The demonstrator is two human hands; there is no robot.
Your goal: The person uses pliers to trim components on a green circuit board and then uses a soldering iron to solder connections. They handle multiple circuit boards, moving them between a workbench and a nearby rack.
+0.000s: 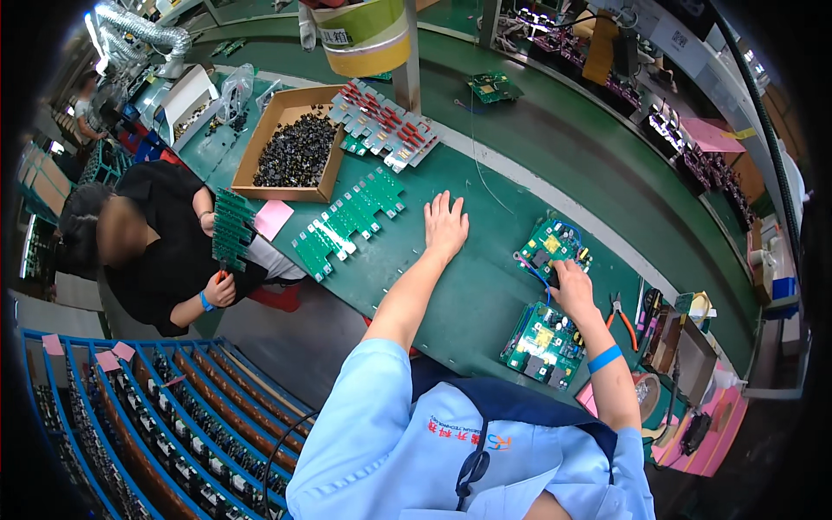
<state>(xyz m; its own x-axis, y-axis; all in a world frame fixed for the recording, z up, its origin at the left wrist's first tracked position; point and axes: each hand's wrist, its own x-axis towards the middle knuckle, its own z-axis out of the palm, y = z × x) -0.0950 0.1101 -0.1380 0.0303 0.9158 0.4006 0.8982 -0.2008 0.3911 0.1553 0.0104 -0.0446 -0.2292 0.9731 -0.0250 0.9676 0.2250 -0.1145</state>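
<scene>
My left hand [445, 229] lies flat on the green tabletop with its fingers spread and nothing in it. On the right, the curled fingers of my right hand [572, 290] close on the lower edge of a green circuit board [552, 241]; the exact grip is partly hidden. A blue wire [533, 270] runs from this board past my fingertips. Nearer to me lie more populated circuit boards [542, 347], apparently stacked. To the left of my left hand stretches a row of green board panels [351, 217].
A cardboard box of small black parts [299, 147] and a panel with red parts [386, 121] stand far left. A co-worker [156, 234] holds a green board [232, 227]. Orange-handled pliers [621, 322] lie right. A blue rack [165, 425] stands lower left; a bucket [364, 39] hangs above.
</scene>
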